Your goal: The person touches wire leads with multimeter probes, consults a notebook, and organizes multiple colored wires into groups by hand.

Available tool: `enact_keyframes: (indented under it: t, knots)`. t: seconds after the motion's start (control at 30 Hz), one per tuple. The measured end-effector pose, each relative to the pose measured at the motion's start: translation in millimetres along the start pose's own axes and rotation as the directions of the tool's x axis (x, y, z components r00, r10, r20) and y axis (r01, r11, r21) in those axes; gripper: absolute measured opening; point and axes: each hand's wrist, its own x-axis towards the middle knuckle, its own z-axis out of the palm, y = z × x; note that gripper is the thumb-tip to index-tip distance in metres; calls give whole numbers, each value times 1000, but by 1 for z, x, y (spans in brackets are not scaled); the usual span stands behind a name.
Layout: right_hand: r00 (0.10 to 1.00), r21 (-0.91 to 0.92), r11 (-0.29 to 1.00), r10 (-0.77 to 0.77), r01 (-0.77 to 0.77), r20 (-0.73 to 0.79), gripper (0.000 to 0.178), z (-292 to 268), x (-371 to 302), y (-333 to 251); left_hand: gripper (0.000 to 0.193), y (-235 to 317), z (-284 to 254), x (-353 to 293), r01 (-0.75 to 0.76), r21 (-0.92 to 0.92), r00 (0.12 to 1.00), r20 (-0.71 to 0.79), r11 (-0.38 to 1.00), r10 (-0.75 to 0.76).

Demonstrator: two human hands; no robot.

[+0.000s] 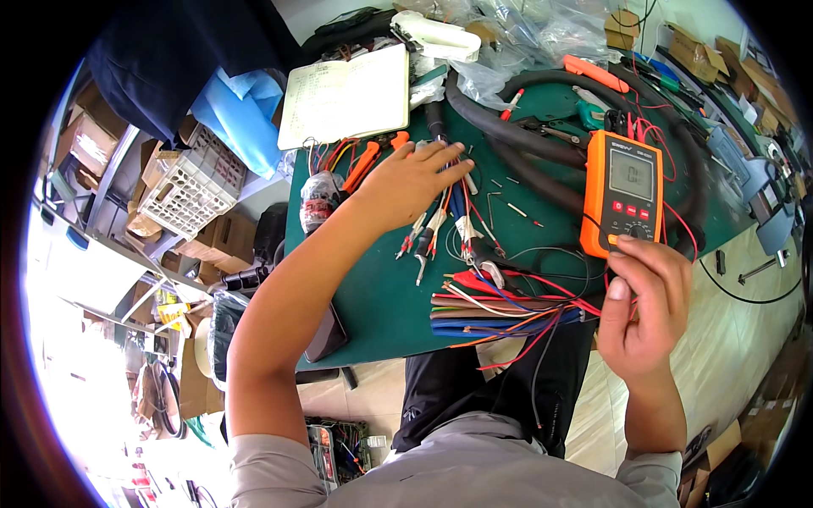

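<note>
My left hand (411,182) reaches over the far part of the table, palm down with fingers stretched out, across the stripped end of a thick black cable (435,118). From under it fan several wires with bare or taped ends (461,222); what the palm touches is hidden. An orange multimeter (625,190) with a lit grey display leans at the right against thick black cable. My right hand (648,309) is curled at its lower edge, fingertips touching the casing beside the dial. Nearer me lies a bundle of brown, blue, red and white wires (508,315).
An open notebook (347,97) lies at the back left, beside orange-handled pliers (362,165). A wrapped roll (322,201) stands near the left edge. Thick black cable (542,173) loops across the right side. Plastic bags (542,30) pile at the back. A white crate (193,182) stands left of the table.
</note>
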Motion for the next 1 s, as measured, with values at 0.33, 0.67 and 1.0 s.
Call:
enact_keyframes:
  t: [0.33,0.67,1.0]
  knots:
    - [999,-13,1000,13,-12,35,20,-6,-7,9,30,-13,-12,36,-24,-315,981,174,949,83]
    - [996,17,1000,2,-4,90,20,9,11,17,35,-16,-11,24,108,-580,993,99,808,-62]
    - [954,13,1000,-20,17,299,19,33,39,16,33,-10,2,1,349,-912,732,123,214,-670]
